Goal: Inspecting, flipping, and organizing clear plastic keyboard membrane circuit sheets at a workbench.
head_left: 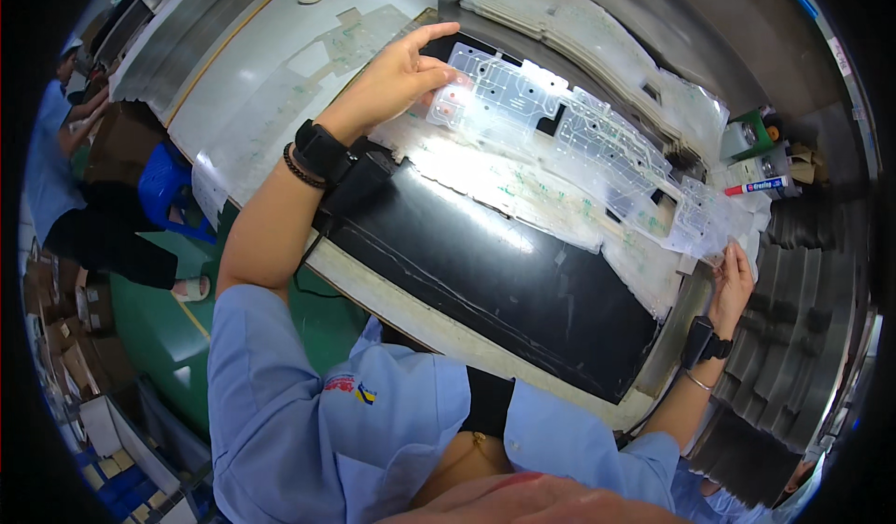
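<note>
A clear plastic sheet with silvery printed circuit lines [602, 137] stretches between my two hands, slanting from upper left to lower right. My left hand [406, 74] pinches its left end between thumb and fingers, with the index finger pointing out above. At the opposite end my right hand [734, 281] grips the corner with thumb and fingertips. Under the circuit sheet lies a whitish translucent layer with green marks [523, 174], which partly covers a black board [467, 244]. How many layers are there cannot be made out.
Behind the board stands a pile of similar sheets [579, 20]. More translucent sheets [327, 67] lie on the white table at left. A red-and-white marker [758, 187] and a green box [754, 132] are at right. A co-worker [61, 169] is by a blue stool [168, 188].
</note>
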A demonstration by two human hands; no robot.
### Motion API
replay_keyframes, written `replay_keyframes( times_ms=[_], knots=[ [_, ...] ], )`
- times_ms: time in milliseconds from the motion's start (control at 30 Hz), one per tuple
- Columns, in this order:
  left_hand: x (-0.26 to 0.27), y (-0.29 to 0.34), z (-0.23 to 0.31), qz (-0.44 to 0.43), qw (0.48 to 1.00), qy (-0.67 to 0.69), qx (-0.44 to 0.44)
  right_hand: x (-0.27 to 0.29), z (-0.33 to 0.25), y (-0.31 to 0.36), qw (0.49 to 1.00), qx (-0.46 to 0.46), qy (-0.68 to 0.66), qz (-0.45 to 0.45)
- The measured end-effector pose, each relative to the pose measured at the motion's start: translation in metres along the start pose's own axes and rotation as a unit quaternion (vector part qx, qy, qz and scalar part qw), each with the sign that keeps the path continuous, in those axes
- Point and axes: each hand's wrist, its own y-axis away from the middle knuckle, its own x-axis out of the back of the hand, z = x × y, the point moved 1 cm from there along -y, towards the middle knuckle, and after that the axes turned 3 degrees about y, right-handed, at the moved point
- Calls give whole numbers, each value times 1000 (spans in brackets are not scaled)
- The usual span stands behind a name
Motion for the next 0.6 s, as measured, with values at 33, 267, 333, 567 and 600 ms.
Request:
replay_keyframes(
  times_ms=[33,267,333,567,600],
  knots=[
    [3,-1,-4,-4,1000,1,2,-2,1,1,1000,-11,-5,9],
    [10,-6,-14,36,999,31,-6,-7,6,4,994,-18,-70,-76],
    [15,-8,-17,40,998,41,-6,-8,5,6,992,-21,-78,-93],
    [27,-12,-26,83,995,45,-38,-24,-8,20,990,-28,-89,-109],
    [28,-13,-27,92,994,37,-37,-25,-10,22,989,-28,-89,-115]
  ],
)
